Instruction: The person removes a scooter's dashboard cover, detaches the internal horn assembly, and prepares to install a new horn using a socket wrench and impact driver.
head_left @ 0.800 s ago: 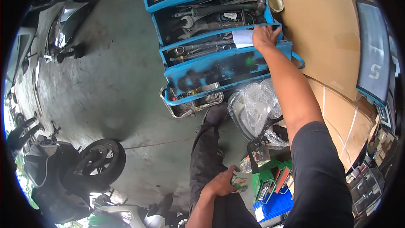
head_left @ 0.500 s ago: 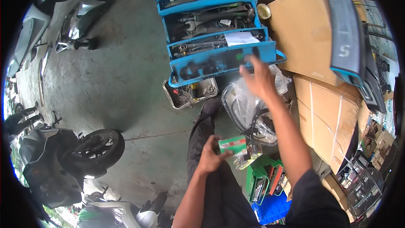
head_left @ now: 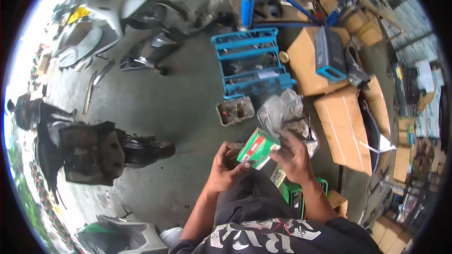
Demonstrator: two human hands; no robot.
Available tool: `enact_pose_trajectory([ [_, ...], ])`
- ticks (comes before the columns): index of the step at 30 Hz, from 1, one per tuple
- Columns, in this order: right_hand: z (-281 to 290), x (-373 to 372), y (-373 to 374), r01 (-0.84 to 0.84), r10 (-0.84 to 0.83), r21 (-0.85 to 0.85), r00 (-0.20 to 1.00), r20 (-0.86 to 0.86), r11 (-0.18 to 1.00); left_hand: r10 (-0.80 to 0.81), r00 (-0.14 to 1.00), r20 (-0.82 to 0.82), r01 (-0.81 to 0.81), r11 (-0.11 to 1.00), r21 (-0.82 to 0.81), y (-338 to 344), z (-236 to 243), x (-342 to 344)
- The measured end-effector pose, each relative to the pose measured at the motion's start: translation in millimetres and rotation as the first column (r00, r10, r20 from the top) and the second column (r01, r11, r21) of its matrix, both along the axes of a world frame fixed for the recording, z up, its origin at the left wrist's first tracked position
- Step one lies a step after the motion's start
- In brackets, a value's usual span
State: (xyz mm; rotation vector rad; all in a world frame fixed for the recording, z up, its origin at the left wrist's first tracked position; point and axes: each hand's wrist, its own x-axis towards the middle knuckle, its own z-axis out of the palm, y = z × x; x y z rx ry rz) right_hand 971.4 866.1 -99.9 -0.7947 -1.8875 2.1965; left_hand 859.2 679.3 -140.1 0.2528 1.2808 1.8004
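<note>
A small green, white and red cardboard box (head_left: 258, 149) is held up in front of my body, tilted. My left hand (head_left: 226, 169) is closed on its left side, with the thumb along the lower edge. At the box's right end is my right hand (head_left: 295, 157), its fingers and thumb bent against that end; whether anything else is between them is hidden. Beyond the hands, a blue cantilever toolbox (head_left: 259, 87) stands spread out on the floor with tools in its trays. A metal tray (head_left: 249, 107) of small parts lies in front of it.
Clear plastic wrapping (head_left: 282, 108) covers parts just beyond my right hand. Cardboard boxes (head_left: 341, 127) stand to the right, one carrying a dark grey panel (head_left: 331, 51). A motorcycle (head_left: 94, 153) is at the left, and a green holder (head_left: 293, 192) is by my right forearm.
My right hand has come back from near the toolbox to the small box. The view has lifted, and I appear more upright, with the toolbox farther off.
</note>
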Motion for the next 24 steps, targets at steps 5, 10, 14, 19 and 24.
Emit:
enact_pose_trajectory([
  [5,102,-33,-51,-0.257,0.321,0.488,0.946,-0.051,0.834,0.089,0.960,-0.264,-0.083,0.996,0.035,-66,75,-8],
  [10,136,-100,-126,-0.484,0.540,0.470,0.841,0.020,0.738,0.180,0.863,-0.473,-0.226,0.973,-0.042,-151,107,-24],
  [14,106,-145,-178,-0.560,0.603,0.278,0.792,-0.098,0.781,-0.036,0.438,-0.898,-0.567,0.764,-0.307,-185,136,-36],
  [19,130,-207,-282,-0.744,0.777,0.231,0.620,-0.112,0.627,0.090,0.277,-0.957,-0.817,0.546,-0.185,-271,146,-58],
  [24,157,-263,-349,-0.902,0.913,0.199,0.337,-0.231,0.384,0.338,0.209,-0.918,-0.837,0.547,0.011,-347,161,-82],
])
